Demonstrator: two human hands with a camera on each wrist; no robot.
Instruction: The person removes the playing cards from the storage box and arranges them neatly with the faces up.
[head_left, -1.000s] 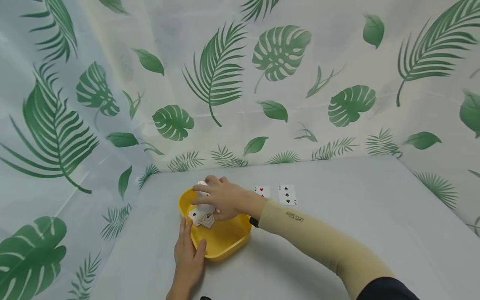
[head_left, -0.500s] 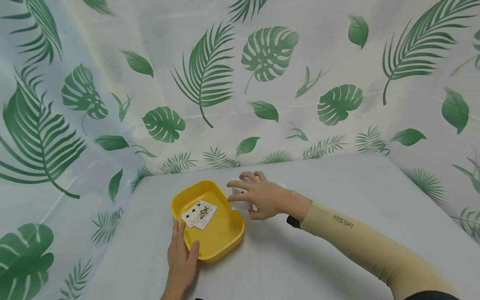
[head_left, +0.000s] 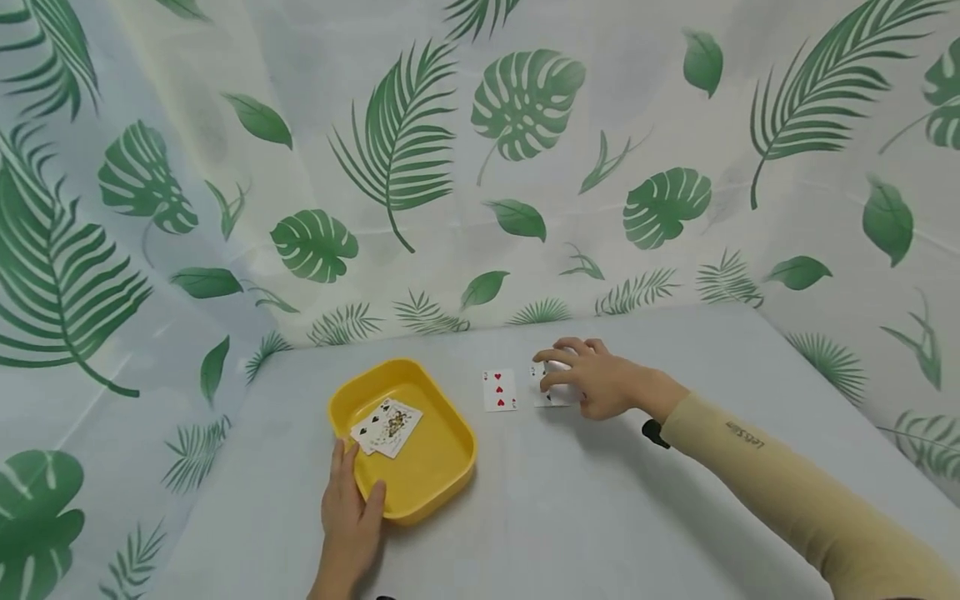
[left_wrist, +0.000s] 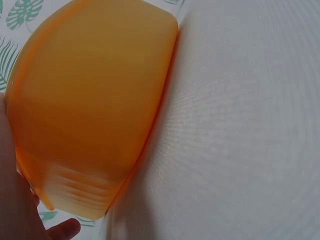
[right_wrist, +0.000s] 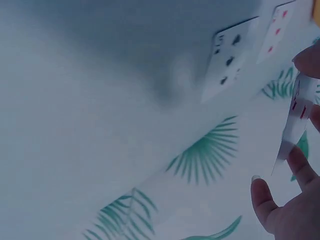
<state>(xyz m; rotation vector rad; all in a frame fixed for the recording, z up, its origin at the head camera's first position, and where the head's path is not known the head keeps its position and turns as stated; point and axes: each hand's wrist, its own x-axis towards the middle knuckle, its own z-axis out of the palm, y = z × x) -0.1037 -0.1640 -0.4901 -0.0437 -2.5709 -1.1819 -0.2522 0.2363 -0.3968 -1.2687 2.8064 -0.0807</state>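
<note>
While the left hand steadies the yellow tray holding two cards at nine o'clock, the right hand pinches a red-pip card over the spade card on the worktop; the three of hearts lies uncollected

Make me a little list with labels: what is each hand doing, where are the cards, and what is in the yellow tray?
Left hand: left hand rests on the near rim of the yellow tray
Right hand: right hand pinches a red-suit card above the table
Tray contents: a few cards in the tray, face up
On the table: three of hearts, and beside it a spade card partly under the right hand
Backdrop: leaf-print cloth
</note>
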